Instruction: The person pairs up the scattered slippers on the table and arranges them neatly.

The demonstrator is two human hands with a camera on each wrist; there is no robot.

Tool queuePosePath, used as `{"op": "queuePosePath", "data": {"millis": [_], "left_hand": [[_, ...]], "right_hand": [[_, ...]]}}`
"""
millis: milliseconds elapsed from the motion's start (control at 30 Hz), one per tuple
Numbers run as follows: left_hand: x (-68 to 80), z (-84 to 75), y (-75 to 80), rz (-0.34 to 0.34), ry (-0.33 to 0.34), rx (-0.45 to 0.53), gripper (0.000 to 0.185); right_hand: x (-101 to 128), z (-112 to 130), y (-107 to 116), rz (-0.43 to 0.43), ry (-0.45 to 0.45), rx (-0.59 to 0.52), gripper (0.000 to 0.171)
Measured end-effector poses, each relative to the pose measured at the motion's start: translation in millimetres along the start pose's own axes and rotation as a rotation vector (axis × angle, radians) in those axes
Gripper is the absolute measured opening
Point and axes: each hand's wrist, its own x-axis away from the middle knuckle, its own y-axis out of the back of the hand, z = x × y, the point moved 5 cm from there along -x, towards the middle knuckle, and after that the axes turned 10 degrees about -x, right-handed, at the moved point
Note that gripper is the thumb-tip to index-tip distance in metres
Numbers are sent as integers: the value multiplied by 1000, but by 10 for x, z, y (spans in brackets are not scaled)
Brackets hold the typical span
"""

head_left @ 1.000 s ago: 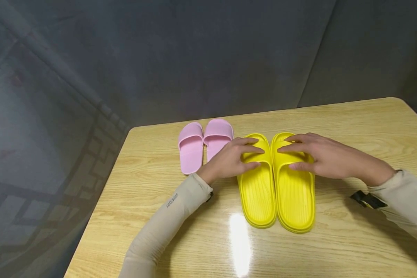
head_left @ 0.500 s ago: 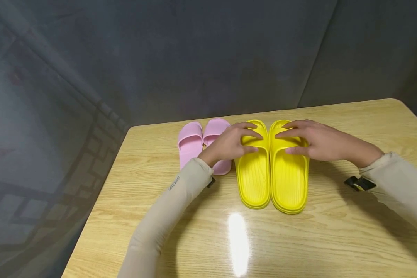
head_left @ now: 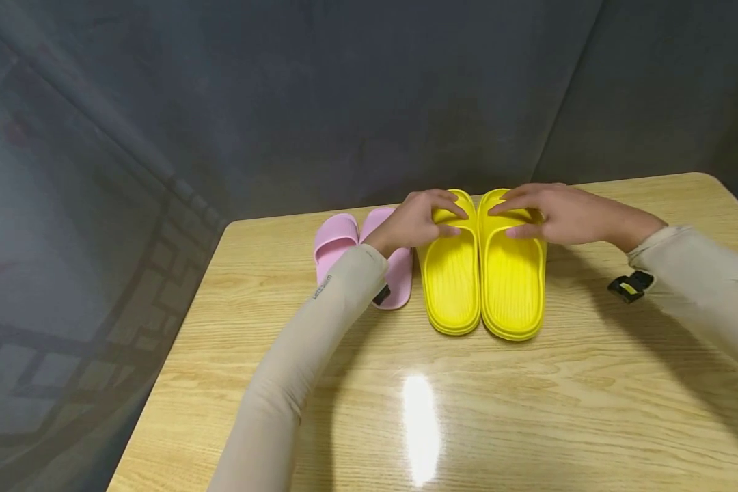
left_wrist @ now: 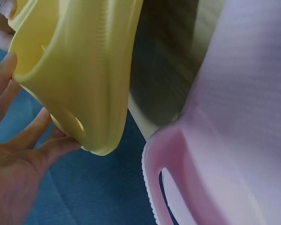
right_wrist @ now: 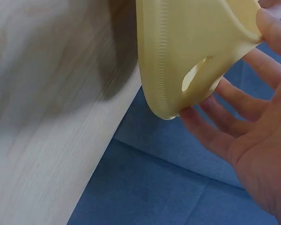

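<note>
Currently left hand [head_left: 413, 224] and right hand [head_left: 550, 213] each rest curled fingers over a yellow slipper [head_left: 481, 266] strap, pair at the bench [head_left: 529, 410] far edge. Risk: toes overhang, could tip off. Pink slippers [head_left: 338, 246] just beside. Sleeve print unreadable.

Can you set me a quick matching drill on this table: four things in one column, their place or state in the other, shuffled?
Things:
1. yellow slippers
2. pink slippers
3. left hand
4. black clip

Places or states:
A. lying alone on the wood by the right sleeve
B. at the far left corner of the table, partly behind a forearm
C. side by side, toes at the far table edge
D. fingers over the strap of the left yellow slipper

Pairs: 1-C, 2-B, 3-D, 4-A
</note>
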Motion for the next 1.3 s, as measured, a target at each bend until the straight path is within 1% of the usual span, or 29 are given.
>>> {"op": "queuePosePath", "data": {"millis": [133, 300, 433, 533, 733, 833, 933, 1100, 1167, 1300], "left_hand": [[-86, 10, -13, -4, 34, 23, 28], [-155, 57, -62, -14, 81, 46, 27], [-195, 135, -135, 4, 109, 57, 29], [-217, 195, -201, 25, 116, 63, 29], [-219, 291, -305, 51, 138, 96, 28], [-213, 317, -348, 73, 150, 113, 28], [-203, 330, -362, 72, 154, 121, 29], [-184, 338, -373, 79, 141, 111, 32], [-177, 346, -379, 84, 133, 106, 32], [-165, 368, -398, 99, 130, 120, 34]], "right_hand": [[-48, -60, 49, 3, 5, -3, 45], [-125, -135, 63, 14, 10, -17, 44], [-219, -217, 15, 39, -2, -53, 43], [-288, -289, -58, 65, -23, -99, 43], [-379, -382, -208, 102, -54, -172, 46], [-392, -395, -251, 118, -73, -194, 47], [-390, -391, -270, 118, -90, -209, 48], [-374, -406, -303, 128, -114, -241, 49], [-371, -415, -318, 131, -110, -252, 50], [-344, -399, -315, 104, -99, -232, 60]]}}
